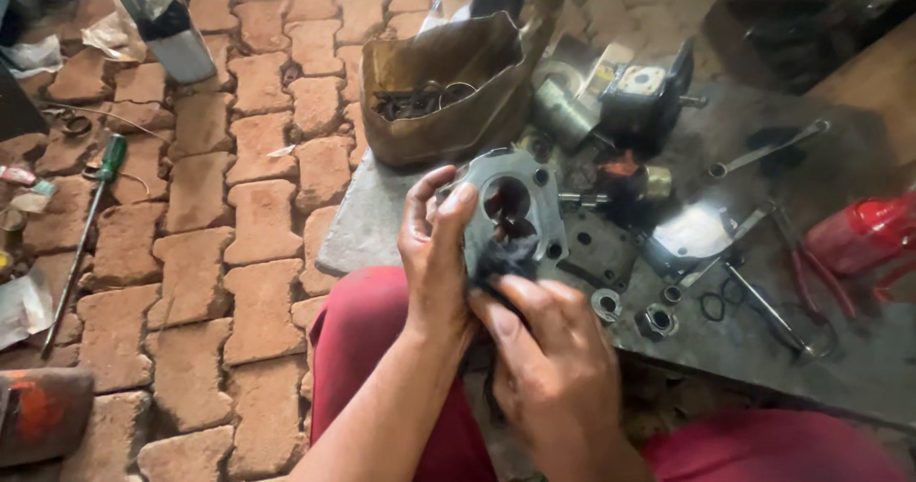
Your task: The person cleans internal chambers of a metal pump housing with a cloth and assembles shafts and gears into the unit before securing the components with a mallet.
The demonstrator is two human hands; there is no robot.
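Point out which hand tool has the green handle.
The screwdriver lying on the brick paving, far left. The pliers on the slab have red handles; the wrench is bare metal.

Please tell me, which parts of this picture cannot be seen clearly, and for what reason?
- Head view: the lower part of the metal housing is hidden by the left hand, the right hand and a dark cloth.
- Contents of the brown bag: dark, tangled, too small.
- Red object: cut off by the right edge.

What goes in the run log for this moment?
left hand: grips metal housing | right hand: presses dark rag against it
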